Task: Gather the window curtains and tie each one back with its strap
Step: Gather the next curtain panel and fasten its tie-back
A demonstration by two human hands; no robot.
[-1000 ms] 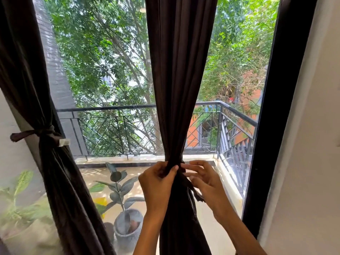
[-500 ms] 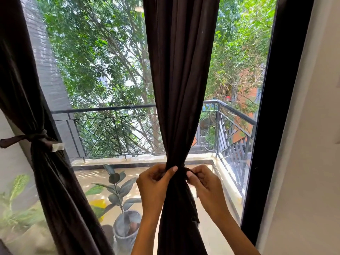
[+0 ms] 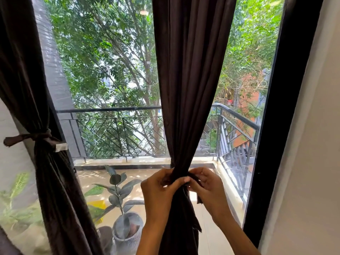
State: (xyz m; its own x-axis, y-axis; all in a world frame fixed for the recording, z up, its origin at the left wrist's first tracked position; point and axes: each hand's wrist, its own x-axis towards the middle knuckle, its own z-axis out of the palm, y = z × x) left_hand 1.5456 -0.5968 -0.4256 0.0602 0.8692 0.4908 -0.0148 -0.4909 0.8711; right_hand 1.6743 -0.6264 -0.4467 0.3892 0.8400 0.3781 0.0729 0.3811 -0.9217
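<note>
My left hand (image 3: pixel 158 188) and right hand (image 3: pixel 207 184) pinch the dark strap (image 3: pixel 195 178) running crosswise around the gathered, vertically hanging middle curtain (image 3: pixel 191 89), both grips meeting at its narrowed waist, directly before me.

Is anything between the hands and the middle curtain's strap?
Nothing visible. The left hand and right hand both grip the gathered middle curtain at the strap.

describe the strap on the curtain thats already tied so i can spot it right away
Start at the big window and go to the dark curtain at its left edge. The strap cinches it partway down; unlike the middle curtain, no hands touch it, and its pale end sticks out.
</note>
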